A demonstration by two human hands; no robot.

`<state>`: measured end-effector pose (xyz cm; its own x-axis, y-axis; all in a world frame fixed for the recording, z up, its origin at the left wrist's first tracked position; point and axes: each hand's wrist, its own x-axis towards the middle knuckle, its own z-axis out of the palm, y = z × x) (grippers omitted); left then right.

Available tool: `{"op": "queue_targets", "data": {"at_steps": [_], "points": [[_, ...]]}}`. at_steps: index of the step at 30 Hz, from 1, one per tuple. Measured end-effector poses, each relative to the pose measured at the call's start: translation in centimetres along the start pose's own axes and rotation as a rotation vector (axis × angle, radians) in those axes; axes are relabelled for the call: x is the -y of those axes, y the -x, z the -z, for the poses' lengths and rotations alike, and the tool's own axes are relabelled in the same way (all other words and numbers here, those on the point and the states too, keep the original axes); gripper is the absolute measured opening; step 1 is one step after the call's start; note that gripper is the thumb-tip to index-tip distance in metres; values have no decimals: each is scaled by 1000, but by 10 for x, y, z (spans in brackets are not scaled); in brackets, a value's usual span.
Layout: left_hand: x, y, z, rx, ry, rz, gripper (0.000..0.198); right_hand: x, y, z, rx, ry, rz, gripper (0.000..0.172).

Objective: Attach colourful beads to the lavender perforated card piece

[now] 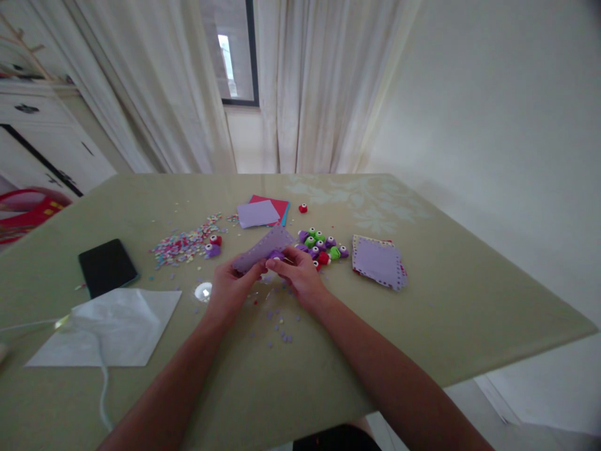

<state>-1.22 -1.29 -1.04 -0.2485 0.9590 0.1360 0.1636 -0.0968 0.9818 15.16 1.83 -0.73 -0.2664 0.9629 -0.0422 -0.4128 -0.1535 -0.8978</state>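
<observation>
My left hand [230,285] is closed on a purple foam sheet [263,248] with small notches or holes along its edges, held tilted above the table. Against the sheet's near side sits a small purple one-eyed piece [276,255]. My right hand [303,275] pinches at this piece, its fingertips close to my left thumb. Just beyond my right hand lies a cluster of purple, green and red one-eyed pieces [319,238]. Farther right is a stack of notched foam sheets [378,260], a purple one on top. Small purple foam bits [284,337] are scattered below my hands.
Plain foam sheets [258,214] lie at the back, near a lone red one-eyed piece [303,208]. Left are a heap of coloured foam bits [185,244], a black flat device [107,267], a white paper sheet [122,326] and a pale cable [103,376].
</observation>
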Motion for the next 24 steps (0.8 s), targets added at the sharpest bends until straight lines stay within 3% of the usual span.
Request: {"op": "queue_targets", "data": {"at_steps": [14, 21, 24], "points": [[-5, -1, 2, 88, -104, -73, 28, 2, -2, 2, 11, 115, 37, 41], [-4, 0, 0, 92, -79, -43, 29, 3, -2, 1, -60, 152, 66, 38], [-7, 1, -1, 77, -41, -10, 32, 5, -1, 1, -3, 187, 55, 39]]}}
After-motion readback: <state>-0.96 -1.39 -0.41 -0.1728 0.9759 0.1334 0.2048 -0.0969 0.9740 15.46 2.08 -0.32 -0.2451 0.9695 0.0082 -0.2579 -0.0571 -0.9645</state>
